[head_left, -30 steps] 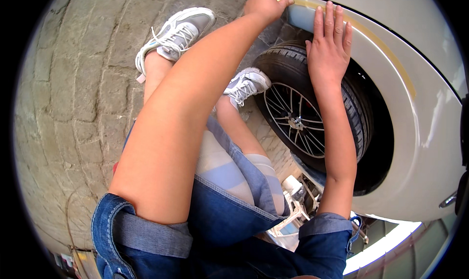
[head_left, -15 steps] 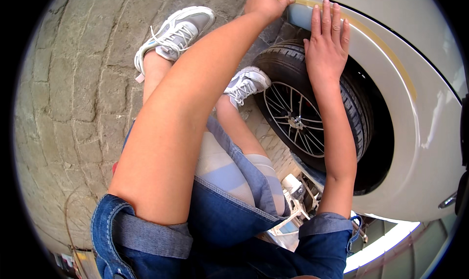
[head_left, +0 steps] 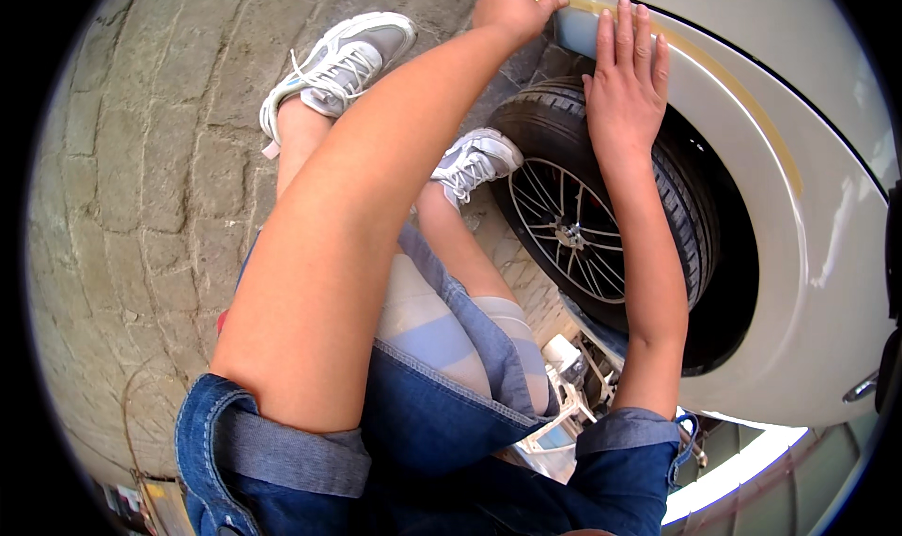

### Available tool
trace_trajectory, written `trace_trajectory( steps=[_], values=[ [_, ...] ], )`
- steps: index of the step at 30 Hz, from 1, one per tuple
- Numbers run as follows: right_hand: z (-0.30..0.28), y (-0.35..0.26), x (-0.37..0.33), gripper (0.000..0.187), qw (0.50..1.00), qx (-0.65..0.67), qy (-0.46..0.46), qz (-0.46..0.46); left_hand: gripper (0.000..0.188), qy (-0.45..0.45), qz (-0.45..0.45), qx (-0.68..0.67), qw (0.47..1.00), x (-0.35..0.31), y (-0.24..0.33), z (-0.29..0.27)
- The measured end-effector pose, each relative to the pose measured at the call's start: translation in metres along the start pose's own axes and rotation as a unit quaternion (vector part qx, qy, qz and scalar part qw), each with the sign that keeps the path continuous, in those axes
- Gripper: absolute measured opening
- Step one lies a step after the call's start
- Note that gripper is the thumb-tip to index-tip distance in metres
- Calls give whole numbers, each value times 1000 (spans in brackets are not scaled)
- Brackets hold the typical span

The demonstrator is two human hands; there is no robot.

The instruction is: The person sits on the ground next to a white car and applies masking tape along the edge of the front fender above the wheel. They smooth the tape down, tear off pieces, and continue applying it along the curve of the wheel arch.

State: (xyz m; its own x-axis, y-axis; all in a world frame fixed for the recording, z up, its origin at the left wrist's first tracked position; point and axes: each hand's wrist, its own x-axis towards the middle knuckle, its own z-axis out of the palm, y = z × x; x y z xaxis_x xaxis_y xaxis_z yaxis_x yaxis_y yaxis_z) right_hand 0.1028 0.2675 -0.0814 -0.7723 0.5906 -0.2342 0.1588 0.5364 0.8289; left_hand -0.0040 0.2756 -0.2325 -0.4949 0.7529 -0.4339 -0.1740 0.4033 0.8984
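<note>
Yellowish masking tape [head_left: 742, 93] runs in a curve along the white car fender [head_left: 714, 76], just above the wheel arch. My left hand [head_left: 510, 12] is closed at the far end of the fender, its thumb pointing at the panel edge. A small bit of yellow tape shows at its fingers; the rest of what it grips is hidden. My right hand [head_left: 627, 108] lies flat over the arch edge, fingers stretched out and fingertips at the tape line. Below the hands, a bluish-grey patch [head_left: 577, 31] marks the fender's corner.
Under the arch sits a black tire [head_left: 540, 113] with a spoked rim [head_left: 567, 235]. My grey-white sneakers [head_left: 348, 62] stand on stone paving [head_left: 160, 179]. A pale frame with assorted items [head_left: 568, 400] is beside my knees. A door handle [head_left: 860, 386] is at the right.
My right hand has shifted very slightly left along the fender. My left hand has stayed almost in place, still closed at the tape's far end.
</note>
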Motion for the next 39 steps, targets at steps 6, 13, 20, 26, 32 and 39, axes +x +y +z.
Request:
trace_trajectory(
  steps=[6, 13, 20, 26, 32, 39],
  values=[
    [3, -3, 2, 84, 1000, -5, 5, -12, 51, 20, 22, -2, 1000, -3, -3, -1],
    [5, -8, 4, 84, 1000, -19, 9, -16, 50, 22, 36, -5, 999, -1, -7, -2],
    [7, -12, 7, 83, 1000, -16, 7, -15, 50, 57, 71, 7, 996, -7, -9, -2],
    [9, -11, 7, 81, 999, 36, 29, -14, 48, 47, 77, 0, 996, -8, -8, -5],
    [19, -26, -8, 65, 920, 368, 132, 10, 46, 20, 91, -7, 996, -17, -6, -10],
    [33, -102, -38, 33, 636, 729, 82, 241, 42, 57, 101, -18, 993, -26, 4, -12]
  ],
)
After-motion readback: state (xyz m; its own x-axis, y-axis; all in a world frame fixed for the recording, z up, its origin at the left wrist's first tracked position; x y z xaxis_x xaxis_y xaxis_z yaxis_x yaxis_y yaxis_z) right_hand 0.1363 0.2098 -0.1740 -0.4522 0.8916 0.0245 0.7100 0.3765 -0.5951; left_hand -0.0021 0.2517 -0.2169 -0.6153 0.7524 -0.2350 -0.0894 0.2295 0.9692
